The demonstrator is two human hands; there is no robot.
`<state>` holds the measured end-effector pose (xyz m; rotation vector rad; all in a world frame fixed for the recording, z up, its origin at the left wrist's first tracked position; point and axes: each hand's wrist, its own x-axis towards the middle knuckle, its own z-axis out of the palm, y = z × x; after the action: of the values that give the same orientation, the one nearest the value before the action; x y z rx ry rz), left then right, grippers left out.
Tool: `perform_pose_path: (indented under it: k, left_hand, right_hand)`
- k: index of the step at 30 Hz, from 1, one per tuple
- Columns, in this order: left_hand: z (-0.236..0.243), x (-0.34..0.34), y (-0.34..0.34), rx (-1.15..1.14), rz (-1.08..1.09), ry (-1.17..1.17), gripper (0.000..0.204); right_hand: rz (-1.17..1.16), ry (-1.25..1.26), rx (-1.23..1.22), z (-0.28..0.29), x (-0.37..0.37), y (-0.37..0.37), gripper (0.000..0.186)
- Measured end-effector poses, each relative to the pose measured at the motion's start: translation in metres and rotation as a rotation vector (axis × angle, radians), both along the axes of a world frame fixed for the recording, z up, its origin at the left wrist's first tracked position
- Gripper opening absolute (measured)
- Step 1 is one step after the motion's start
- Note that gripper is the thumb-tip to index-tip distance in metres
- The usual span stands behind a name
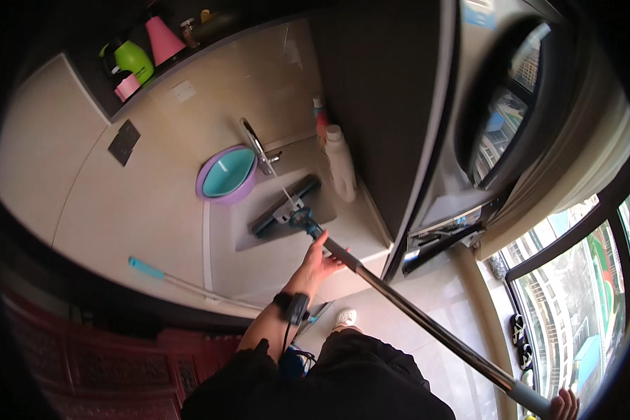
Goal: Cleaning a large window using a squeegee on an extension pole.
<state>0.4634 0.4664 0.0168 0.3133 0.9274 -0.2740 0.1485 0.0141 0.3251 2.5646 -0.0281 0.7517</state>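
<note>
Dark clothing (273, 385) closest; mop (420, 313) looks to be at rinse step.
Left hand (320, 264) loosely wrapped round pole; right hand (564, 405), partly cut off, curled on far end. Mop head (266, 221) sits in sink basin (323, 215) under tap (255, 142), just beyond left, well apart from right. Next move likely calls for left steadying, right turning the pole.

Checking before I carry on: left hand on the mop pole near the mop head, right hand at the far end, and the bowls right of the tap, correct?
Not quite: the head view shows the bowls left of the tap, not right. The left hand is on the mop pole near the mop head, and the right hand is at the far end.
</note>
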Motion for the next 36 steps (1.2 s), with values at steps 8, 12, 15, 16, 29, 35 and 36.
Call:
perform_pose_path:
  k: [8, 12, 15, 16, 29, 35, 36]
  left_hand:
    - [-0.014, -0.061, -0.043, 0.138, -0.062, -0.116, 0.042]
    - [0.012, -0.085, -0.065, 0.122, -0.001, -0.075, 0.039]
    - [0.017, -0.1, -0.073, 0.225, -0.054, -0.131, 0.04]
    - [0.02, -0.098, -0.08, 0.201, -0.065, -0.136, 0.041]
    - [0.032, -0.096, -0.081, 0.27, -0.131, -0.165, 0.033]
    - [0.031, -0.084, -0.084, 0.258, -0.188, -0.114, 0.028]
    - [0.034, -0.09, -0.076, 0.263, -0.162, -0.108, 0.027]
  right_hand:
    - [-0.087, 0.299, 0.357, -0.014, -0.1, -0.058, 0.025]
    - [-0.187, 0.496, 0.54, -0.053, -0.151, -0.086, 0.021]
    - [-0.227, 0.556, 0.637, -0.082, -0.176, -0.094, 0.021]
    - [-0.277, 0.584, 0.652, -0.1, -0.192, -0.1, 0.022]
    - [-0.371, 0.542, 0.756, -0.208, -0.254, -0.056, 0.026]
    - [-0.438, 0.41, 0.649, -0.21, -0.266, -0.025, 0.014]
    - [-0.466, 0.362, 0.683, -0.223, -0.265, -0.028, 0.017]
